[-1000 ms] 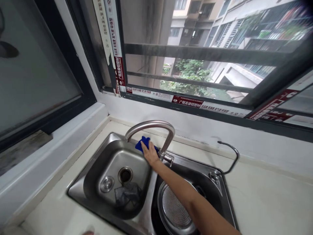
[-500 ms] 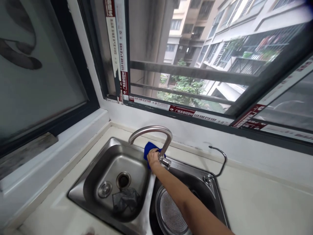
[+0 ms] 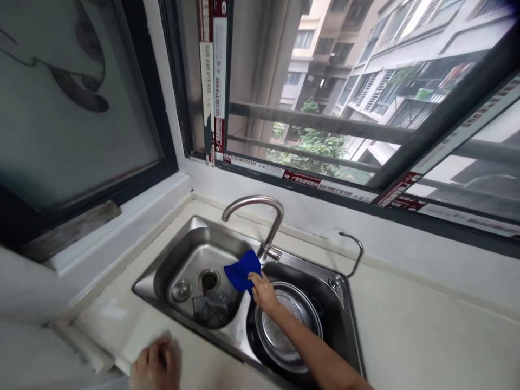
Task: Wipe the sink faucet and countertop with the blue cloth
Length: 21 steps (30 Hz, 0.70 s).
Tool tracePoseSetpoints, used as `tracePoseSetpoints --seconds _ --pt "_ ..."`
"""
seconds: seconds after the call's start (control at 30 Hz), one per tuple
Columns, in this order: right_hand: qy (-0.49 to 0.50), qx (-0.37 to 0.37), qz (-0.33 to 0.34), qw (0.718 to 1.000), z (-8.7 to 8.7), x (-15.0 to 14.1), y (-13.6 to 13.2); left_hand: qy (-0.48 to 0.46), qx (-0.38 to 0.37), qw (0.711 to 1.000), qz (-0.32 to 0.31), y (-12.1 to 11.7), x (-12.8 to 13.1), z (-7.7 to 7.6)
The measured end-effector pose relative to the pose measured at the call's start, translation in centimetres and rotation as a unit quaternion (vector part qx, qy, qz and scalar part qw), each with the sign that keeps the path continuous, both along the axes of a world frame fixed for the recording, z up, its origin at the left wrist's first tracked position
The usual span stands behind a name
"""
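The fingers (image 3: 255,279) of the right hand (image 3: 265,295) are closed on the near edge of a blue cloth (image 3: 242,272), which spreads leftward over the ridge between the two basins, just in front of the faucet (image 3: 277,221). It looks light, soft and limp (whether it is damp, I cannot tell), so it should fold easily and survive any grip; a bunched middle would probably give firmer control than an edge. Farther out, a dark, crumpled rag (image 3: 213,307) lies in the left basin (image 3: 203,255), and a perforated metal strainer (image 3: 280,329) sits in the right one. The left hand (image 3: 154,365) is at the counter (image 3: 211,360), fingers curled; I cannot tell whether they hold anything.
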State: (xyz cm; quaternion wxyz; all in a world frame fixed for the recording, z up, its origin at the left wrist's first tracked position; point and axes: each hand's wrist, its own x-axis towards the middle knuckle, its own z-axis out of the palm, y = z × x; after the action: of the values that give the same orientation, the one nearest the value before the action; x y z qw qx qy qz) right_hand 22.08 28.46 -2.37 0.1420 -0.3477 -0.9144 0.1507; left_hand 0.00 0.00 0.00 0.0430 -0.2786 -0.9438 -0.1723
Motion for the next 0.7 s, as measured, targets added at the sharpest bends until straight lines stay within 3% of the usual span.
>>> tracePoseSetpoints --seconds 0.13,0.3,0.53,0.7 --pt "0.016 -0.039 0.015 0.999 -0.5 0.0 -5.2 -0.019 -0.024 0.999 0.018 0.7 0.5 1.6" --pt "0.037 -0.076 0.028 0.996 -0.1 -0.7 -11.1 -0.012 -0.032 0.999 0.031 0.7 0.9 1.5" --pt "0.031 -0.113 0.041 0.992 1.1 0.2 -15.6 -0.013 -0.022 0.999 0.027 1.1 1.1 2.7" --pt "0.014 -0.113 -0.030 0.993 1.5 3.8 -17.1 -0.004 0.004 1.000 0.031 1.9 0.8 2.2"
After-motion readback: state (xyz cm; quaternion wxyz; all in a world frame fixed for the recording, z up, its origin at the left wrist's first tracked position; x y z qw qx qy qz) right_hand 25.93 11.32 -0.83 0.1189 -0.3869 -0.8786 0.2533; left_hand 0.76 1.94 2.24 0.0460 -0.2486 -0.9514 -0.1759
